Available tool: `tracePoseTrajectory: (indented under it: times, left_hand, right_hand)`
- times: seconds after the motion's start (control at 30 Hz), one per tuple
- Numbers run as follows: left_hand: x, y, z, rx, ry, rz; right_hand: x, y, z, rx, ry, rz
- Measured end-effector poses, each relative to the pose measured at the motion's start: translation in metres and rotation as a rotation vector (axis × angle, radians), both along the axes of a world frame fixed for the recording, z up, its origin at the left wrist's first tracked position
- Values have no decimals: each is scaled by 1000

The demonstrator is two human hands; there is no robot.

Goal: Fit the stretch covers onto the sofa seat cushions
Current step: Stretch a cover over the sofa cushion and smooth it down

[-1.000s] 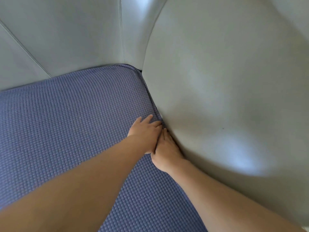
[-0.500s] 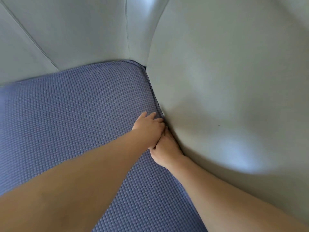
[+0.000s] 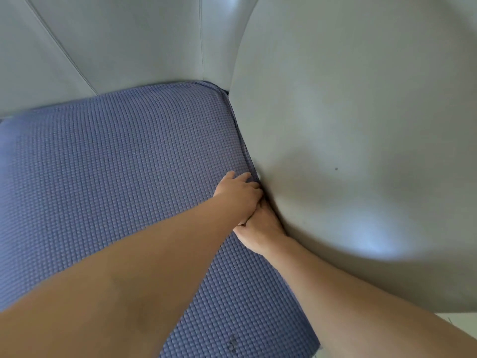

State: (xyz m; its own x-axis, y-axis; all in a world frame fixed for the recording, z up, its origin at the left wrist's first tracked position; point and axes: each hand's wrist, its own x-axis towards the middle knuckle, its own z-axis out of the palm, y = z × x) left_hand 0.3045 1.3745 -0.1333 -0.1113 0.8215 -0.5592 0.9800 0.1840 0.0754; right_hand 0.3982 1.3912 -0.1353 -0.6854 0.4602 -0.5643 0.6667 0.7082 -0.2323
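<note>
A blue waffle-textured stretch cover (image 3: 111,177) lies over the sofa seat cushion and fills the left and middle of the head view. My left hand (image 3: 238,196) rests palm down on the cover's right edge, its fingertips at the crack beside the armrest. My right hand (image 3: 260,227) sits just behind it, wedged between the cushion edge and the grey armrest (image 3: 361,151). Its fingers run under my left hand and into the gap, so their shape is hidden. The two hands touch.
The grey leather backrest (image 3: 116,45) rises behind the cushion, with seams running down it. The rounded armrest bulges close against the cushion on the right. A strip of pale floor (image 3: 462,320) shows at the lower right.
Both hands have crept slightly forward along the cushion's right edge, staying pressed together at the gap. The view has tilted a little, showing more of the cushion's back corner.
</note>
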Motion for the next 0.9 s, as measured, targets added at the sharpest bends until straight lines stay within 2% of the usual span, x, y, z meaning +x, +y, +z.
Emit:
tracePoseTrajectory:
  times: [0.23,0.5,0.77,0.9]
  left_hand:
    - [22,-29,19,53,14,-85]
    - [33,-24,6,-14,-53,39]
    - [47,-37,24,61,-65,-15]
    - [55,-41,14,23,-92,-3]
  right_hand:
    - [27,-23,9,31,-52,-21]
    - [31,-20,8,-6,-76,29]
    - [62,-37,24,-105,-39,-165]
    - [67,-36,17,-123,-16,-175]
